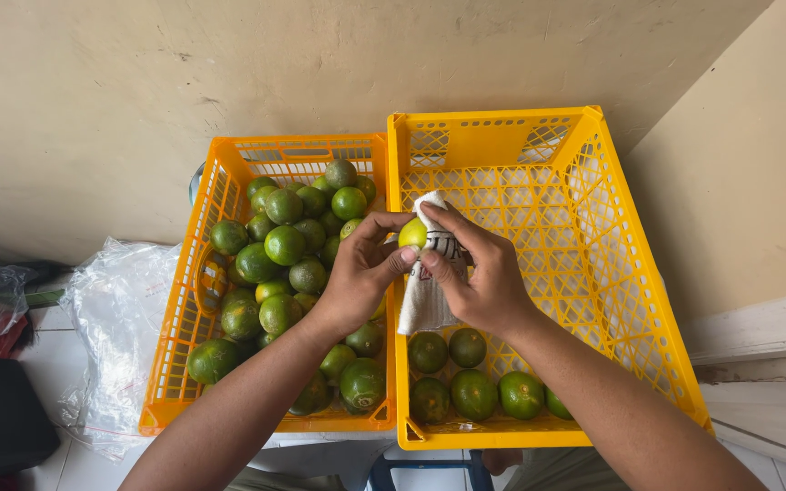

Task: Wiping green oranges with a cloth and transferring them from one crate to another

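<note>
Above the wall shared by the two orange crates, the left hand [357, 277] pinches a small green lime [412, 235] between thumb and fingertips, apparently so that its skin lies bare to the white cloth [422, 295]. The right hand [484, 277] is closed on that cloth, pressing it against the lime. The left crate [170, 355] is heaped with limes; the right crate [593, 236] holds only a few, along its near edge.

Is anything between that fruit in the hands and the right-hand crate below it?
Nothing visible. The left hand and right hand hold the small fruit and white cloth above the right crate, whose open floor holds only a few fruits near the front.
</note>
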